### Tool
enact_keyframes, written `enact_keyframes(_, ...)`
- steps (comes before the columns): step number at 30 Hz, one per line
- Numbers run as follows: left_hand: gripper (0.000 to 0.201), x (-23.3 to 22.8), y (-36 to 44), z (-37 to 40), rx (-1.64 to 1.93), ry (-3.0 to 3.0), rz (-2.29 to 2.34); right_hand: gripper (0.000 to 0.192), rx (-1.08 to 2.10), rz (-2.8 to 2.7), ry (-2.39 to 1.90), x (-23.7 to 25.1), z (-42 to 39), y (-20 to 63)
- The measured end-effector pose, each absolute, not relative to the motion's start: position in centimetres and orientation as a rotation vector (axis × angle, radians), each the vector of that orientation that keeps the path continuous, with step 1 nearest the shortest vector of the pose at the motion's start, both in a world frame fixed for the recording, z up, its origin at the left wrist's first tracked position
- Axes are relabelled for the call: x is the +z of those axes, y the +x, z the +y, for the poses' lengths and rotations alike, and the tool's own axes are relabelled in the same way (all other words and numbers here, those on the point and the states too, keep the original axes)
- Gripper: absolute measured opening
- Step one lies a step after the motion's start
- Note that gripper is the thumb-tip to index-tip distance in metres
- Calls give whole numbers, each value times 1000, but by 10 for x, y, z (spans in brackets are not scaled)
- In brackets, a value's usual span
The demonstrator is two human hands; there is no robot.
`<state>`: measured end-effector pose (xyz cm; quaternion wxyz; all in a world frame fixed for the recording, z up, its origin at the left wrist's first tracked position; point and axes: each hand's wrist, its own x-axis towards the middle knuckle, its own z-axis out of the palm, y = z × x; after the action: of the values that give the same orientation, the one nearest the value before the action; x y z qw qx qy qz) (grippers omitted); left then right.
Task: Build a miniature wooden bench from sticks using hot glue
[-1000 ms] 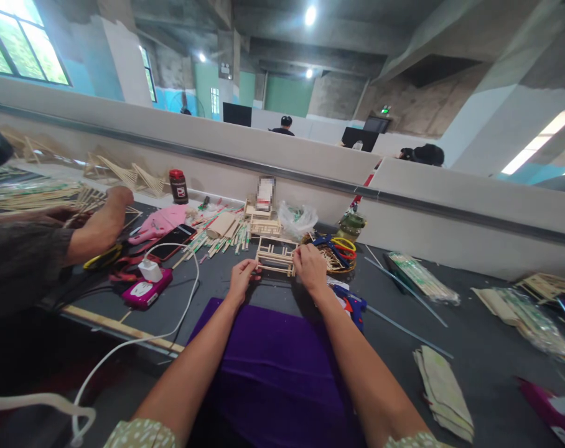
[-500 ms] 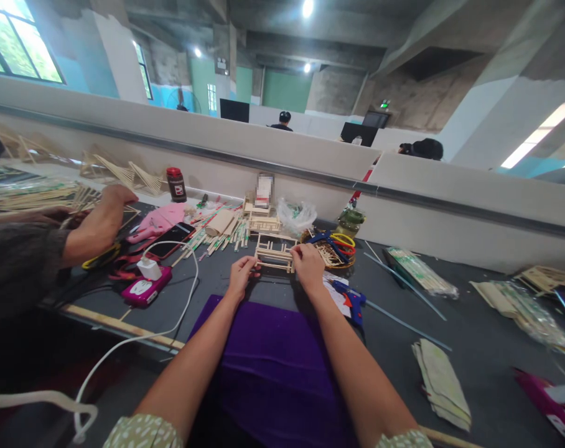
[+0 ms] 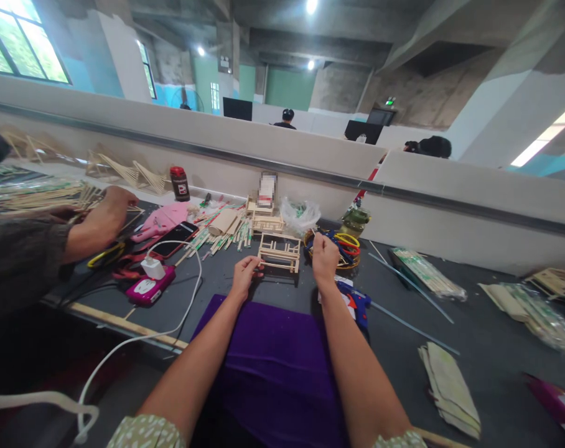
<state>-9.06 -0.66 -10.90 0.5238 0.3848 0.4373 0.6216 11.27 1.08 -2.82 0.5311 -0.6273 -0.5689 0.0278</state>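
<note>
- Well to the left of the left hand (image 3: 247, 272) I count one power strip (image 3: 150, 286) with one charger (image 3: 152, 267) standing on it; behind these lie one phone (image 3: 178, 240) and one pink object (image 3: 165, 218).
- Ahead of the left hand, a little to its left, there are many loose sticks (image 3: 238, 236). They overlap, so I cannot count them; this stock seems not yet used.
- The left hand is gripping one frame (image 3: 279, 254) by its lower left corner, with thumb and fingers.
- The frame is between the two hands, at the table (image 3: 389, 354); whether it rests fully there, I cannot tell. Judging by its shape, the main part is done: long rails and short uprights are already joined. Some spaces are open, but whether pieces are left to add, I cannot say.
- Just ahead of the frame are other, smaller frames (image 3: 268, 223), at least two, which seem already assembled, and one bag (image 3: 301, 214).
- The right hand (image 3: 326, 256) is apart from the frame, its fingers closed together beside the basket (image 3: 350, 267). If something thin is between them, I cannot tell.
- To the right of the right hand I count one jar (image 3: 356, 221), one glue gun (image 3: 361, 308) and two long rods (image 3: 410, 287).
- Farther right there are two packs (image 3: 422, 270) of sticks and one folded cloth (image 3: 450, 389).
</note>
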Motion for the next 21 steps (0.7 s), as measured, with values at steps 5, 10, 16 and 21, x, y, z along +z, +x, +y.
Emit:
enact_keyframes(5, 34, -108, -90, -7, 1491, 924, 1047, 37, 7, -1214, -1447, -6, 22, 151)
enact_keyframes(10, 32, -110, -90, -6, 1485, 934, 1061, 39, 112, -1286, -1555, -6, 22, 166)
enact_keyframes(16, 33, -110, -90, -5, 1482, 959, 1105, 30, 268, -1533, -1423, -9, 37, 133)
enact_keyframes(21, 40, -109, -90, -4, 1484, 1002, 1189, 31, 333, -1838, -1390, -16, 55, 118)
